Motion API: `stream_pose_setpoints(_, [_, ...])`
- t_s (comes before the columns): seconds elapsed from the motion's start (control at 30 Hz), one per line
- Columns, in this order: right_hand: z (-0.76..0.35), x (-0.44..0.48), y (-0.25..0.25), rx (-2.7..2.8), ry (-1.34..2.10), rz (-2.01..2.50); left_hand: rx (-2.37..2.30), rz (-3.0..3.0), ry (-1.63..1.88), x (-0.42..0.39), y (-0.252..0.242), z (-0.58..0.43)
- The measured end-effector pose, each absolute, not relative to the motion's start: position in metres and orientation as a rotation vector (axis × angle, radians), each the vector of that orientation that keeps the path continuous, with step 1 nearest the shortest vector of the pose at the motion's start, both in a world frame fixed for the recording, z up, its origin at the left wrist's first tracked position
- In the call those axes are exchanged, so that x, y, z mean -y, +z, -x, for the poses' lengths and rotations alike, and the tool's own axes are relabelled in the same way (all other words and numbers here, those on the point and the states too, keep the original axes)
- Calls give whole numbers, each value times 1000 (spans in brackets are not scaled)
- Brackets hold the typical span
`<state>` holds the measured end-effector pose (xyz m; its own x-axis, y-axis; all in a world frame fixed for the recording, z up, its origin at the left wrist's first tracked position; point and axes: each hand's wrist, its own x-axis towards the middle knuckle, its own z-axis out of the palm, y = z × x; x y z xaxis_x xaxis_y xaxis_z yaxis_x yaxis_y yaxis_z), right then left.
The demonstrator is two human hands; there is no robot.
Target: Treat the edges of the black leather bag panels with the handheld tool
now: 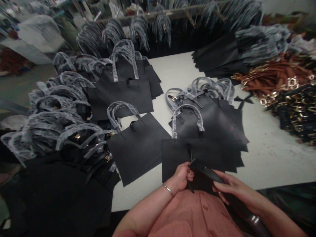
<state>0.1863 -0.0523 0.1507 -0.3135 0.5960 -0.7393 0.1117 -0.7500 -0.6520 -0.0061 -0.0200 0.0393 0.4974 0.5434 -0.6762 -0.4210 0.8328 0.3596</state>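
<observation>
My left hand [182,176] is closed in a pinch on the end of a black strap [206,171] near the table's front edge. My right hand [234,189] lies along the same strap, fingers curled under it. The strap runs over a flat black bag panel [214,154] that lies just beyond my hands. A thin bracelet sits on my left wrist, a dark band on my right. Behind the panel lies a stack of black bags [209,121] with plastic-wrapped handles.
A white table [271,158] carries more black panels with wrapped handles [138,144] at the left and a large heap [61,112] further left. Brown straps with gold buckles [274,77] and black ones [296,112] lie at the right. Bags hang on a rail behind.
</observation>
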Motion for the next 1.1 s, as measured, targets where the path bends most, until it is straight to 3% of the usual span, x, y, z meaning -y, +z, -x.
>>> stream_pose_setpoints(0.67, [-186,44,156,922,2205,1586,-496,0,134,3,31,24])
stream_pose_setpoints(0.9, [-182,24,158,994,1860,1693,-454,87,182,6,41,27])
stream_pose_setpoints(1.1, [-199,47,161,971,2119,1655,-617,-78,163,5,36,24])
